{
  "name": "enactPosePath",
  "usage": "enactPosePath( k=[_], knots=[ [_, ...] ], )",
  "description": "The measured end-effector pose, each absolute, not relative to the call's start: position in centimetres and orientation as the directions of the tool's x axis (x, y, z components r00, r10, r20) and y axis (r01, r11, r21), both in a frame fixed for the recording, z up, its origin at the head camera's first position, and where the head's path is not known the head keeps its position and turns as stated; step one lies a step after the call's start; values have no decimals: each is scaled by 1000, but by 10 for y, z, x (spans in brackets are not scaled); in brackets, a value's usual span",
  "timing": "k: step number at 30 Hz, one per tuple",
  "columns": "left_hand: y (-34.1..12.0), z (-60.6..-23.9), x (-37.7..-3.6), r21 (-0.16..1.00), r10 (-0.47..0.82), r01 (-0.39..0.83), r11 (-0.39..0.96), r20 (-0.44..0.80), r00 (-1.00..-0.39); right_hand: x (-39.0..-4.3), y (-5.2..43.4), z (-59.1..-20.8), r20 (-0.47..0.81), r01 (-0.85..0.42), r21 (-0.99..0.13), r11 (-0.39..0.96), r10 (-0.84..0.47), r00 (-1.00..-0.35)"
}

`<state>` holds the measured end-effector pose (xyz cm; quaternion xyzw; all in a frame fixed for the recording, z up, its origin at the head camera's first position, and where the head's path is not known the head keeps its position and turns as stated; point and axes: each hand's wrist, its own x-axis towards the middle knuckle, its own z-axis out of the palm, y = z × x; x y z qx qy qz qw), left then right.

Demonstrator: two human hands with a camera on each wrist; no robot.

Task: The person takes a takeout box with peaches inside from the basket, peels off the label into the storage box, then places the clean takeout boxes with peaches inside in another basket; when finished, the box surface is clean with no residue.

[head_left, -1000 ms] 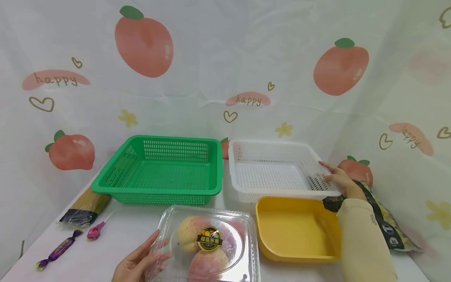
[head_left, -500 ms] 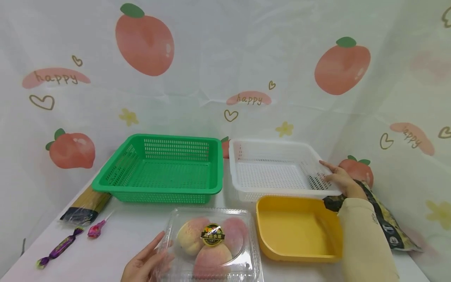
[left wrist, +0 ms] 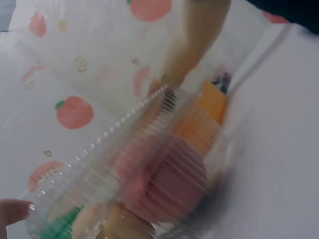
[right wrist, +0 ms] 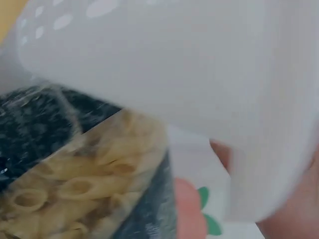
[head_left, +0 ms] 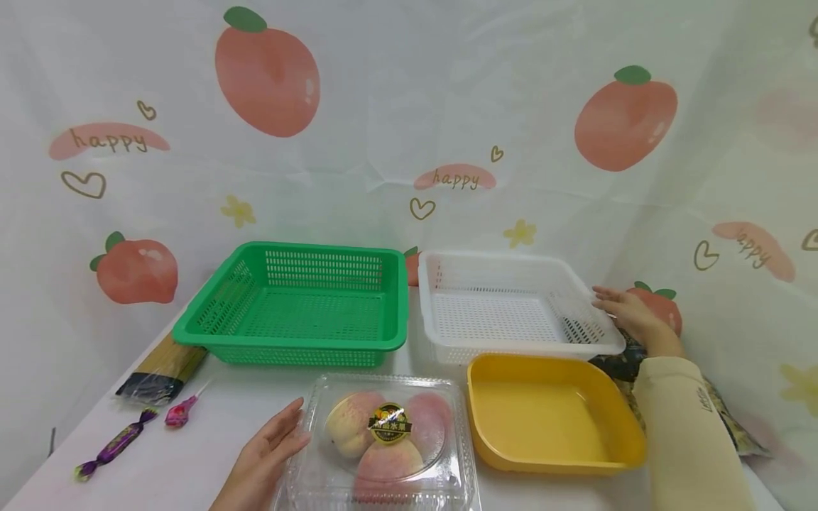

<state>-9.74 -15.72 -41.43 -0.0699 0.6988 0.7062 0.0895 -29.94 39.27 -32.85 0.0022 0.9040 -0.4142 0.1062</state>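
Observation:
A clear plastic clamshell box [head_left: 447, 490] with peaches [head_left: 390, 465] inside and a black-and-gold label lies on the near middle of the table. My left hand [head_left: 262, 458] is against its left side, fingers extended; in the left wrist view a fingertip [left wrist: 17, 211] meets the lid edge. At the far right, my right hand [head_left: 633, 319] is beside the right rim of the white basket [head_left: 495, 319], its fingers nearly straight. Whether they touch the rim is unclear. The right wrist view shows the basket wall [right wrist: 164, 69] up close, hiding most of that hand.
A green basket [head_left: 307, 346] stands back left, a yellow tub [head_left: 543, 419] in front of the white basket. Pasta in a bag [right wrist: 79, 189] lies right of them. At left are a noodle packet [head_left: 160, 369], a lollipop [head_left: 181, 411] and a purple-wrapped candy [head_left: 117, 446].
The clamshell box has shifted slightly right and its lid looks flatter. My right hand has lifted and moved a little right from the white basket's rim, uncovering more of the yellow tub.

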Motion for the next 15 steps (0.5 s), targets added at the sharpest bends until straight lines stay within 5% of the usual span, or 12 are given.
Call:
enactPosePath(
  k=[8,15],
  knots=[
    [-148,-411,-109,994,73,-66,89,-73,-995,-286,374,-309,-147,-10,-690,723,-153,-977],
    [-144,-406,-119,993,103,-100,65,-106,-989,-276,348,-292,-164,-56,-632,773,-204,-965]
  ],
)
